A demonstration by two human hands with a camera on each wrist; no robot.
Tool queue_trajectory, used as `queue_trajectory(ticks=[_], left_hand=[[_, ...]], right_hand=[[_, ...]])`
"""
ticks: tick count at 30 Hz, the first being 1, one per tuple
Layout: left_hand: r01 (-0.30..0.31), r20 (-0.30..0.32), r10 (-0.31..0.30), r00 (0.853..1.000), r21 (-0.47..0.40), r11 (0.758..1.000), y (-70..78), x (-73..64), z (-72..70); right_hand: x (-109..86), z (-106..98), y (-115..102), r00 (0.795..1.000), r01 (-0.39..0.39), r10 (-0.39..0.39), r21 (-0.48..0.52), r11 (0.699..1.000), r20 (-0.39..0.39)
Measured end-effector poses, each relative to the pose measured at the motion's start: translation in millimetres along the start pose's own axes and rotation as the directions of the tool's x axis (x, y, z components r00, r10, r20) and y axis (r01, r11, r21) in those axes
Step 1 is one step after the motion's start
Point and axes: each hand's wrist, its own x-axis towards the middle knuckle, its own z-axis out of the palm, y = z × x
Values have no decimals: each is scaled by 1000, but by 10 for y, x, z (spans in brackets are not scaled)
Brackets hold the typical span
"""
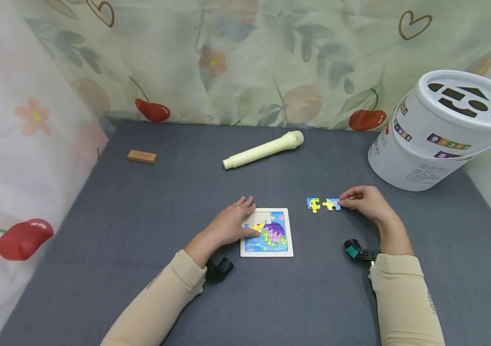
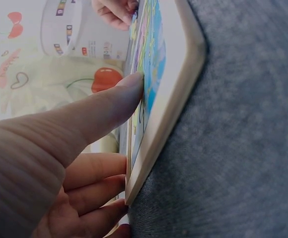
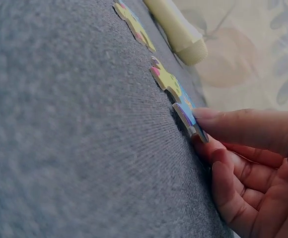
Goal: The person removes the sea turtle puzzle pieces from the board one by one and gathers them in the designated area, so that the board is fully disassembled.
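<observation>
One puzzle piece (image 3: 183, 100) pinched by right hand (image 1: 367, 203), jutting out left.

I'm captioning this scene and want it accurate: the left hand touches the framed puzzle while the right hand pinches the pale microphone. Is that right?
Not quite: the right hand pinches a loose puzzle piece, not the pale microphone, as the right wrist view shows. The left hand does touch the framed puzzle.

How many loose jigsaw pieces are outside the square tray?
2: a yellow-blue jigsaw piece lies on the grey table; right of it, the right hand pinches the second piece. Others may be hidden.
</observation>
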Motion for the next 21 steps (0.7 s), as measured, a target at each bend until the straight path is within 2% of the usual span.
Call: queue_trajectory(ticks=[14, 21], left_hand=[[4, 5, -4, 1000, -10, 1000, -3, -1, 8], [4, 2, -4, 1000, -14, 1000, -4, 3, 5]], right_hand=[[-35, 45, -74, 999, 37, -37, -84, 996, -3], [-38, 45, -86, 1000, 27, -28, -108, 994, -7]])
